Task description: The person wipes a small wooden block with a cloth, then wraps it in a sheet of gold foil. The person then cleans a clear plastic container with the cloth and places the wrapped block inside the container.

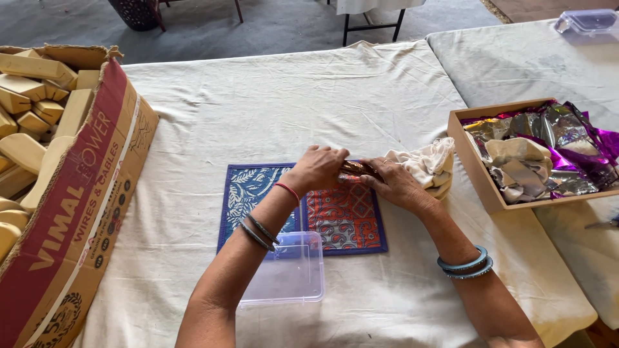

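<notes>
We see a patchwork mat (pixel 345 219) at the middle of the surface (pixel 309 96), a clear lid (pixel 287 274) near it, a cardboard box (pixel 71 212) of wooden blocks (pixel 29 84) left, a foil-filled tray (pixel 480 174) right, a cloth (pixel 425 164) between.

Carton (pixel 77 212) w/ wood blocks (pixel 29 96) left

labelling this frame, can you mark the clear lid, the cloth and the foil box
clear lid (pixel 287 274), head view, middle of its flat panel
cloth (pixel 425 164), head view, bunched top fold
foil box (pixel 469 158), head view, its left wall
</notes>
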